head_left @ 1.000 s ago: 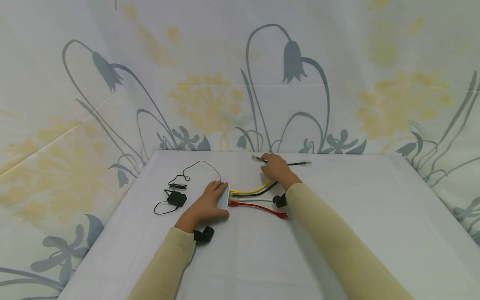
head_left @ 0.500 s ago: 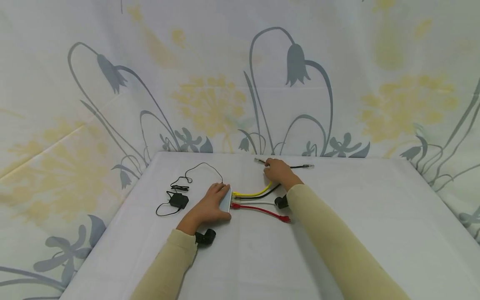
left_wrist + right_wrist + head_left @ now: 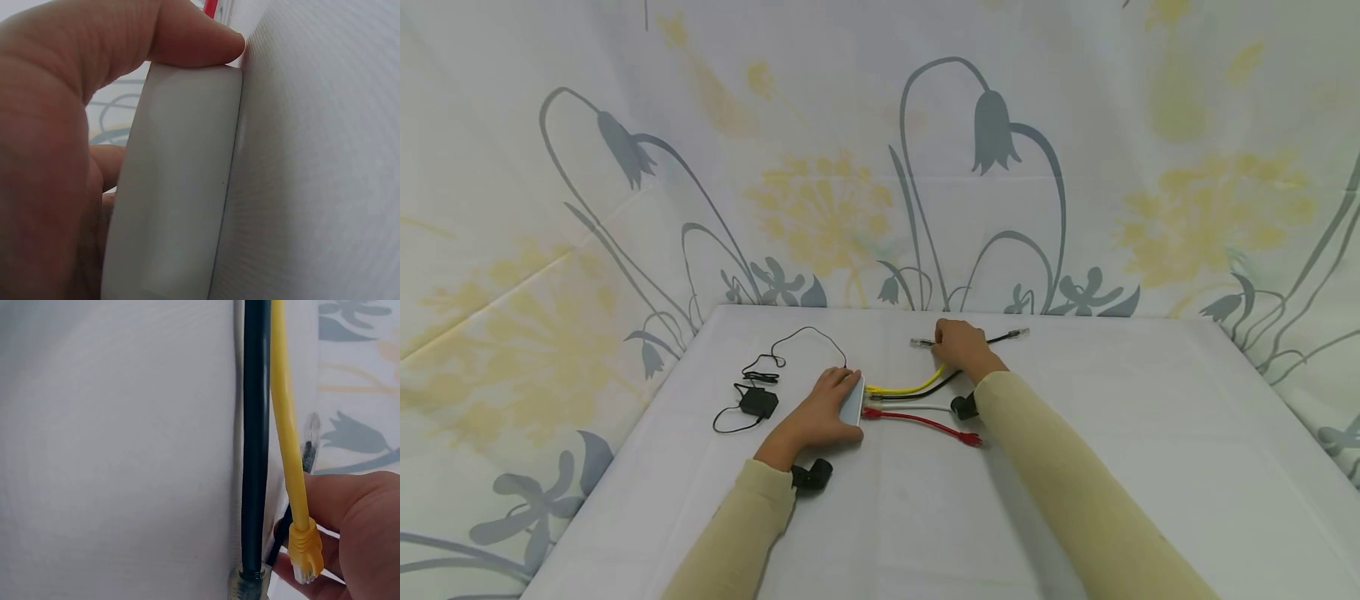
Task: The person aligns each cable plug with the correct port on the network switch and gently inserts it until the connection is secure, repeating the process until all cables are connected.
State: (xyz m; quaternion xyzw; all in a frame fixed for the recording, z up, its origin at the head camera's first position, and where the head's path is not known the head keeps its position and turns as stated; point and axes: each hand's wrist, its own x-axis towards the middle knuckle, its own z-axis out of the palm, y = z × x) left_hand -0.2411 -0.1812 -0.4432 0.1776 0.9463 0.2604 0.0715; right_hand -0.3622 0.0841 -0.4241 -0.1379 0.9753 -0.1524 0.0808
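Note:
My left hand grips a flat white box with cable ports by its edges. In the left wrist view the thumb presses on one end of the white box, which lies on the table. My right hand pinches a short black network cable with clear plugs at both ends, near the table's far side. In the right wrist view, a yellow network cable and a thicker-looking black network cable run in front of that hand. Its fingertips are partly hidden.
From the box's right side run yellow, black, white and red network cables, including the red cable. A black power adapter with a coiled thin lead lies left of the box. A patterned cloth hangs behind the white table.
The short black cable has turned in my right hand, its left end swinging toward me. The left hand stays on the white box. The head view has shifted slightly.

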